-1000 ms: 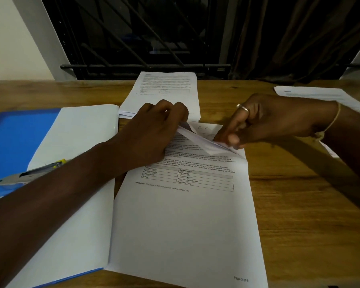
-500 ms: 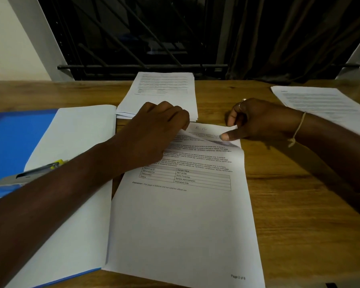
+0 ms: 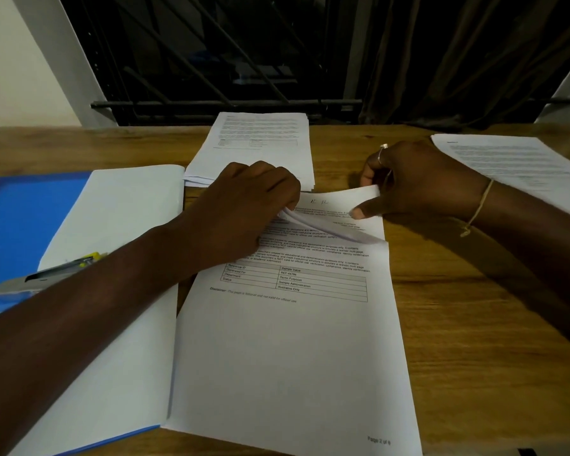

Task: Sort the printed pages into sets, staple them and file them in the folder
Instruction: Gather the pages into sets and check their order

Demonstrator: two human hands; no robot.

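Half a second ago the far edge of the set of printed pages (image 3: 293,340) lay almost flat under your right thumb. Now your right hand (image 3: 418,189) has peeled the far right corner of the top sheet (image 3: 349,200) up off the sheets beneath, so it curls toward you. Your left hand (image 3: 244,212) has stayed planted on the far left corner. Its fingers (image 3: 287,192) are curled and pinch the lifted paper there, while your right thumb and fingers are clamped on the raised corner.

This looks like leafing through to check page order or the corner binding. I would judge that the set is not yet ready for filing. I cannot tell whether a staple is in.

The set lies on the tabletop (image 3: 474,324) right in front of you. Its long axis runs away from you, the heading end far and the "Page 2 of 6" footer near, with the whole set skewed slightly.

The blue folder (image 3: 23,225) lies open just to its left, white sheets (image 3: 119,291) resting in it and the stapler (image 3: 46,278) on top. A further stack of pages (image 3: 254,143) sits behind your left hand, and a loose printed sheet (image 3: 514,159) lies far right.
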